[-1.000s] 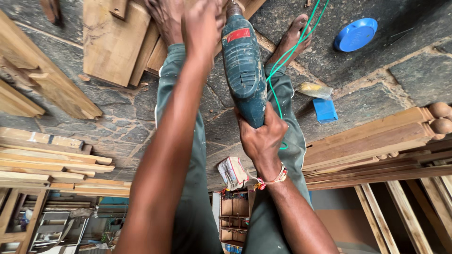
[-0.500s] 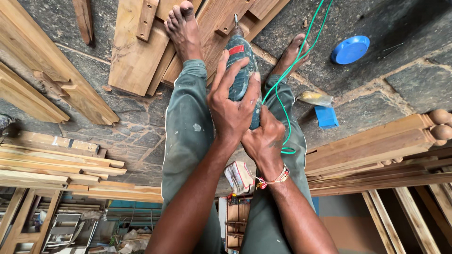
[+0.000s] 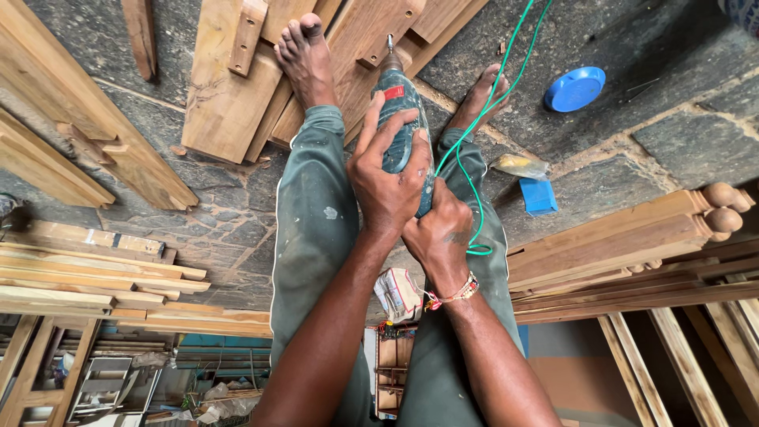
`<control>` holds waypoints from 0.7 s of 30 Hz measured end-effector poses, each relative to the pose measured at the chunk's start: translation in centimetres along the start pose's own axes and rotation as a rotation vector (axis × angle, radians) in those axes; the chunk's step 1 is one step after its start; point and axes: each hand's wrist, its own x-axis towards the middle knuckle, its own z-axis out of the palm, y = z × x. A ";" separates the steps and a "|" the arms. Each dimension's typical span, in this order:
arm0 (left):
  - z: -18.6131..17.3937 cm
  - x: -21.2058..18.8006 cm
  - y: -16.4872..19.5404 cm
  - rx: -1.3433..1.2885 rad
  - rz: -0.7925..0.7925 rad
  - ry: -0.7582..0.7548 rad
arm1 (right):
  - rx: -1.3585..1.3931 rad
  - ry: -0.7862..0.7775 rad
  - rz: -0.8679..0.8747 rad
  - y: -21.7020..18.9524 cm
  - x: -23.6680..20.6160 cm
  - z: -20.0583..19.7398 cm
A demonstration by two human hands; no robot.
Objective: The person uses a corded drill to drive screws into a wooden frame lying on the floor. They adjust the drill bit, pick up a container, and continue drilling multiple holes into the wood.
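I hold a teal electric drill (image 3: 398, 103) with both hands over my legs. My left hand (image 3: 385, 178) wraps over the top of its body. My right hand (image 3: 439, 237), with a beaded bracelet at the wrist, grips the handle end just below. The drill's bit (image 3: 389, 43) points down at a wooden board (image 3: 379, 35) lying between my bare feet. My left foot (image 3: 304, 55) rests on the boards, and my right foot (image 3: 478, 99) is on the stone floor. A green cable (image 3: 474, 150) runs from the drill past my right hand.
A blue round lid (image 3: 575, 88), a blue block (image 3: 538, 195) and a yellowish piece (image 3: 518, 164) lie on the stone floor at right. Wooden planks (image 3: 87, 277) are stacked at left, turned wooden posts (image 3: 632, 233) at right. A small box (image 3: 398, 292) lies below my knees.
My left hand has pulled back from the boards and closed over the drill's body. The drill's tip now stands on the board between my feet.
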 end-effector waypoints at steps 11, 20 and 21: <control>-0.1 0.4 -1.1 -0.081 -0.043 0.037 | -0.216 -0.076 0.043 -0.3 0.8 -0.1; 0.4 0.4 -1.2 -0.160 -0.093 0.133 | -0.292 -0.119 0.012 -1.5 2.0 -1.6; 0.5 0.4 -1.3 -0.176 -0.089 0.128 | -0.298 -0.107 0.010 -1.5 2.0 -1.7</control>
